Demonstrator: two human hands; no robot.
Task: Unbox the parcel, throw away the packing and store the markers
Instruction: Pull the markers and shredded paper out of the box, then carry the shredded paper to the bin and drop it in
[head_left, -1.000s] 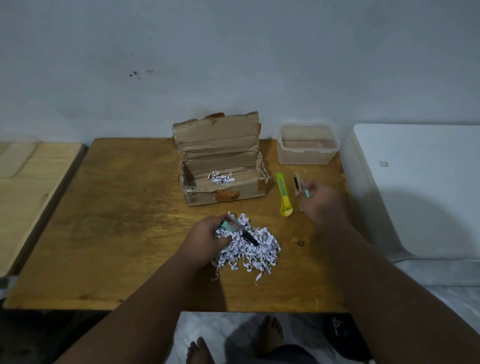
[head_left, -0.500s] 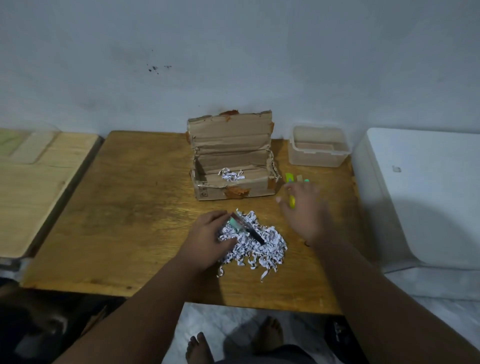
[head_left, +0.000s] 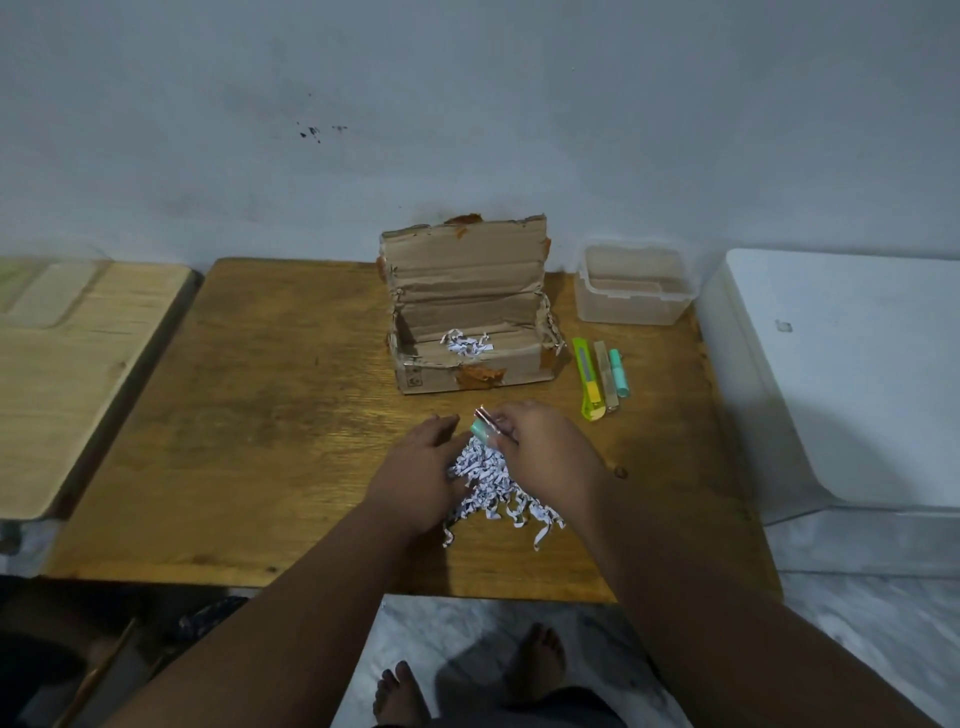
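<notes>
Marker between right-hand fingers

Yellow cutter on wood table

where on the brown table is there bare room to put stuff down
The left part of the brown table, from its left edge to the cardboard box, is bare. Crowded: the middle front, where both hands work the shredded paper, and the strip right of the box with cutter, markers and plastic container.

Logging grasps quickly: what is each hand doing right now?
Left hand: open, resting on the shredded paper.
Right hand: closed on markers from the pile.
</notes>
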